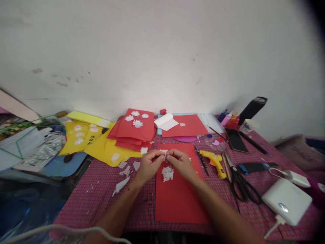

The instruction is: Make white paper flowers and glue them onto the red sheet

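Observation:
My left hand (151, 164) and my right hand (180, 163) meet above a red sheet of paper (177, 203). Thumbs and fingertips of both are pinched on a small piece of white tissue paper (165, 156), partly hidden by the fingers. Just below them, a crumpled white paper flower (168, 173) lies on the red sheet. Another bit of white paper shows behind my fingertips. Torn white paper scraps (123, 184) are scattered on the checked cloth to the left of my left hand.
A yellow glue gun (214, 162), black scissors (242, 186) and a utility knife (256, 167) lie at right, near a white power adapter (286, 200) and a phone (236, 140). Red sheets with white flowers (139, 130) and a paper roll (164, 120) are behind. Yellow cards (78, 135) lie left.

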A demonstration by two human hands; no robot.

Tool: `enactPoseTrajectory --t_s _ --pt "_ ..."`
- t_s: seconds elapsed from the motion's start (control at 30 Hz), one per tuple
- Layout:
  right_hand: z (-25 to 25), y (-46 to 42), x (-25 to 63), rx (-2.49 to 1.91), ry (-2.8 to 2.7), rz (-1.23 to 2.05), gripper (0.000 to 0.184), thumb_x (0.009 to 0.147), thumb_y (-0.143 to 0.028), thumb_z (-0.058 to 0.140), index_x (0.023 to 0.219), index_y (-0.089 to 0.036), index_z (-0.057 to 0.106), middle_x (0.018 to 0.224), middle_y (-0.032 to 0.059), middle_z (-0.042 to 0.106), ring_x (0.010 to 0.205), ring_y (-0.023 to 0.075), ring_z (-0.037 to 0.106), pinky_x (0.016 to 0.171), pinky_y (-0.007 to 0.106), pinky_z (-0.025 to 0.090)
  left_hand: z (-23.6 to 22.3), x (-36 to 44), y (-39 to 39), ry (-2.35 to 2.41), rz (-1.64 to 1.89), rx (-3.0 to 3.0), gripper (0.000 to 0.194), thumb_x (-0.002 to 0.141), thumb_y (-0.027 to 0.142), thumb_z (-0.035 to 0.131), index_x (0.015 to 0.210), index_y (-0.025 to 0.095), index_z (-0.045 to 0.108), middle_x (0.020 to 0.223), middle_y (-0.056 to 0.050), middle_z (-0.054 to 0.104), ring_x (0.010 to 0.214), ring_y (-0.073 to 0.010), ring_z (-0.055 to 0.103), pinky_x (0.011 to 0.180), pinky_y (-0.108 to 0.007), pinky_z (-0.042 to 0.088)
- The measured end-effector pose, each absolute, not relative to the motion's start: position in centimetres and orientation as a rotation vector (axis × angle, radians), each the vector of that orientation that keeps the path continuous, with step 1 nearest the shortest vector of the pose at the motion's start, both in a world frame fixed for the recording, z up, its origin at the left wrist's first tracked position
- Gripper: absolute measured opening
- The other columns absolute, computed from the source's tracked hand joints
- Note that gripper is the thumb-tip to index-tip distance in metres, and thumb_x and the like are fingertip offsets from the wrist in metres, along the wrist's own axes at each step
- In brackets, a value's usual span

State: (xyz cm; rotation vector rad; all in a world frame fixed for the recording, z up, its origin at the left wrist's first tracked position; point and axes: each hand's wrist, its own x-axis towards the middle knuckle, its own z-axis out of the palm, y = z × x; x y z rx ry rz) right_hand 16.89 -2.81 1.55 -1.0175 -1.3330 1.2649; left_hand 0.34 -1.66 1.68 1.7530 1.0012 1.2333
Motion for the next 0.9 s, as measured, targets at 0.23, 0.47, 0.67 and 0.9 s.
enactPoseTrajectory --t_s 0.23,0.47,0.67,0.9 --pt "1.77 -2.7 16.9 -1.027 -1.29 1.33 0.023 0.083 -0.038 0.061 0.073 -0.017 0.061 0.062 -0.0019 0.057 0.049 0.0104 0.048 0.048 0.023 0.038 1.52 0.35 -1.61 0.988 1.229 1.753 0.015 0.086 0.022 0.057 0.092 0.018 0.07 0.091 -0.005 0.071 0.084 -0.0151 0.064 0.08 -0.028 0.052" --pt "1.64 -2.77 16.96 -1.002 -1.257 1.357 0.019 0.08 -0.037 0.065 0.075 -0.018 0.062 0.063 -0.0025 0.057 0.05 0.0101 0.048 0.048 0.023 0.038 1.54 0.38 -1.61 0.983 1.24 1.781 0.016 0.086 0.023 0.057 0.094 0.019 0.07 0.093 -0.006 0.071 0.087 -0.0166 0.065 0.082 -0.031 0.052" --pt "1.39 -2.63 16.95 -1.034 -1.263 1.338 0.024 0.079 -0.04 0.066 0.072 -0.018 0.06 0.06 -0.0026 0.056 0.049 0.0104 0.048 0.047 0.022 0.038 1.89 0.25 -1.75 0.968 1.229 1.851 0.015 0.086 0.023 0.058 0.094 0.02 0.071 0.096 -0.006 0.071 0.091 -0.0177 0.065 0.084 -0.032 0.051" --pt "1.17 -2.5 16.97 -1.025 -1.265 1.325 0.026 0.08 -0.042 0.065 0.072 -0.018 0.059 0.057 -0.0034 0.054 0.048 0.0104 0.047 0.046 0.022 0.037 2.12 0.22 -1.78 0.923 1.196 1.857 0.015 0.085 0.023 0.06 0.096 0.019 0.07 0.098 -0.007 0.07 0.091 -0.0183 0.065 0.084 -0.033 0.051"
